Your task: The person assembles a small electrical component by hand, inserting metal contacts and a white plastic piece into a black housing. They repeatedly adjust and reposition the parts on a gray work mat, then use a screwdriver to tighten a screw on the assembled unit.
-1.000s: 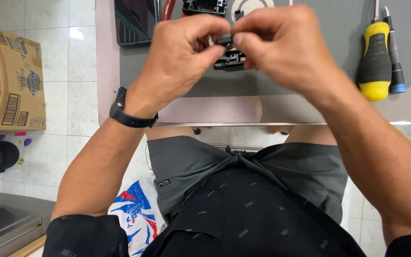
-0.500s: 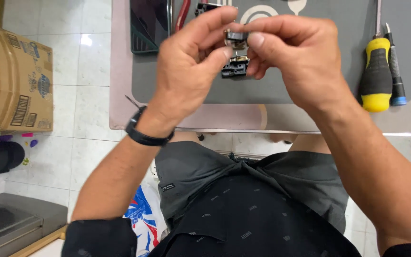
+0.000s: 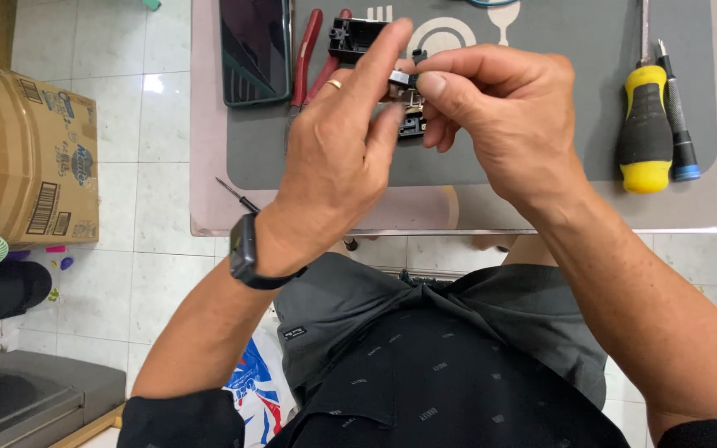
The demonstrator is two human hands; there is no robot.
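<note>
Black small part [image 3: 412, 124] pinched between both hands' grip

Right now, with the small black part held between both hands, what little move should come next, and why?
Probably lower the small black part nearer the grey mat. Both hands, left hand and right hand, pinch it in the air above the table, and only fingertips hold it, so a loose piece would fall onto the mat, not the tiled floor.

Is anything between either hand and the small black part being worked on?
Nothing visible: both the left hand and the right hand already pinch the small black part directly, above the grey mat.
</note>
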